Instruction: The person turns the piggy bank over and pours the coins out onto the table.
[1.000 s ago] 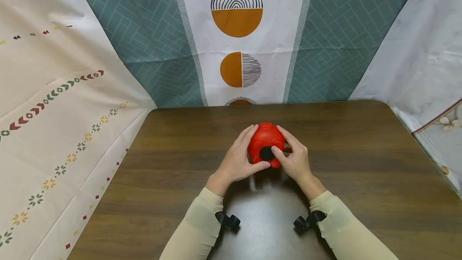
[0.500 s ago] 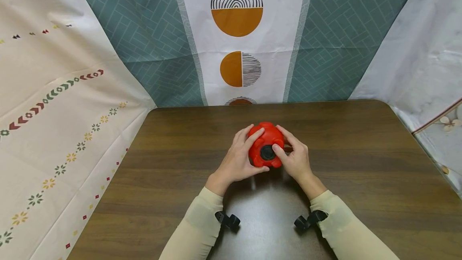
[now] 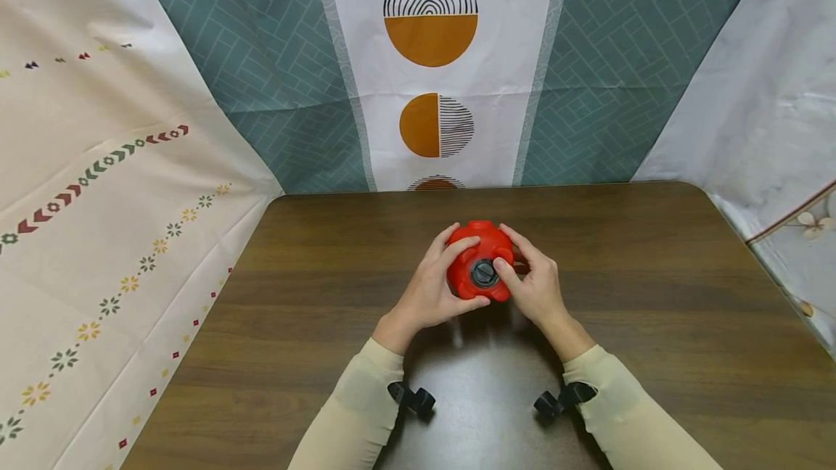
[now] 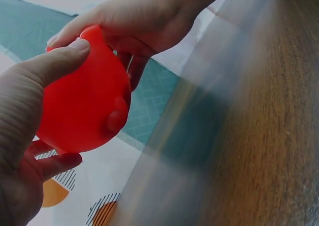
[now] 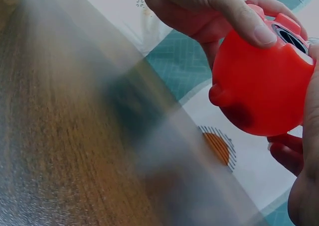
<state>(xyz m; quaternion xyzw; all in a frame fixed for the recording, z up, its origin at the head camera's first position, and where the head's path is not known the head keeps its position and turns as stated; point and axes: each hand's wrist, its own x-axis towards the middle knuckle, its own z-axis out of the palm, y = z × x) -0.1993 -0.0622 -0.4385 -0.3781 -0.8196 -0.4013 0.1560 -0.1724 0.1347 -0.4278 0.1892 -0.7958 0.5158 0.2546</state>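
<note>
Both hands hold a round, glossy red figure (image 3: 466, 263) with stubby bumps like feet and a black round plug (image 3: 485, 273). The plug, with a bar across its middle, faces up toward the head camera. My left hand (image 3: 432, 286) grips the left side, one finger bent over the top face and the thumb along the near edge. My right hand (image 3: 537, 287) grips the right side, its thumb tip at the plug's rim. In the left wrist view the smooth red side (image 4: 82, 106) shows between the hands. The figure's far side is hidden from the head camera.
A brown wooden table (image 3: 313, 296) lies beneath the hands. Patterned cloths hang around it: a teal and white one (image 3: 281, 93) behind, a cream one (image 3: 117, 238) at left, a white one (image 3: 771, 93) at right. Black wrist cameras (image 3: 421, 402) sit under both forearms.
The red figure has tilted so its plug faces the head camera more fully. A left finger has shifted from the side onto the figure's top face. The right hand has barely moved.
</note>
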